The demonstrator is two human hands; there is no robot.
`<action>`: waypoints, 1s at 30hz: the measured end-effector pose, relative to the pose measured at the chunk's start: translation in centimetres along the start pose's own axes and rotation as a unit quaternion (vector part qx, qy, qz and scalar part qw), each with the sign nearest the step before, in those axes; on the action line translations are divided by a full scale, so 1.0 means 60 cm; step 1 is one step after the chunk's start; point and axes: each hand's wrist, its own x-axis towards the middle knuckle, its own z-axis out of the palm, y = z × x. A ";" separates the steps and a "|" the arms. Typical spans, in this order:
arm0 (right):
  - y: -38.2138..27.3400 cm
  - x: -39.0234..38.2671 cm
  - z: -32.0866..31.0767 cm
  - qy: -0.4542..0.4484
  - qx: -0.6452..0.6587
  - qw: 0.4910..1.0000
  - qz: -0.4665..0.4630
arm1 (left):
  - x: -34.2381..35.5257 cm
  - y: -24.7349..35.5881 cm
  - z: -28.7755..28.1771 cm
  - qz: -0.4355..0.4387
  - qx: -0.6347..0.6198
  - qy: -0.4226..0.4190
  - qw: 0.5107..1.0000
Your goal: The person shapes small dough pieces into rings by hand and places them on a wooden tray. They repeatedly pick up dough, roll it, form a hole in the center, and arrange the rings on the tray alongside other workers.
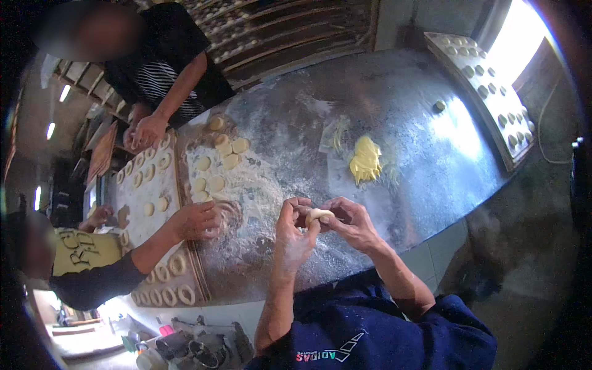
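Observation:
Close to the table's near edge, both my hands are closed on one piece of pale dough (pixel 319 214) held just in front of me. My left hand (pixel 295 231) grips its left side, with flour on the skin. The fingers and thumb of my right hand (pixel 350 223) pinch its right side. The dough looks curved, but the fingers hide part of it. Beyond my hands, a mound of soft yellow fat (pixel 366 160) lies on the table. Several flat dough rounds (pixel 217 183) rest on the floured surface to the left.
The dark worktable (pixel 277 123) is dusted with flour. At left, a board (pixel 135 206) bears dough rings, with two co-workers' hands (pixel 149 132) (pixel 196 221) near it. A tray of dough pieces (pixel 478 92) sits along the right edge. One small dough ball (pixel 439 106) stands apart.

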 end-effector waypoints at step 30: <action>0.000 0.054 0.242 -0.167 0.120 0.978 0.014 | -0.029 -0.051 -0.164 0.193 -0.062 0.357 0.912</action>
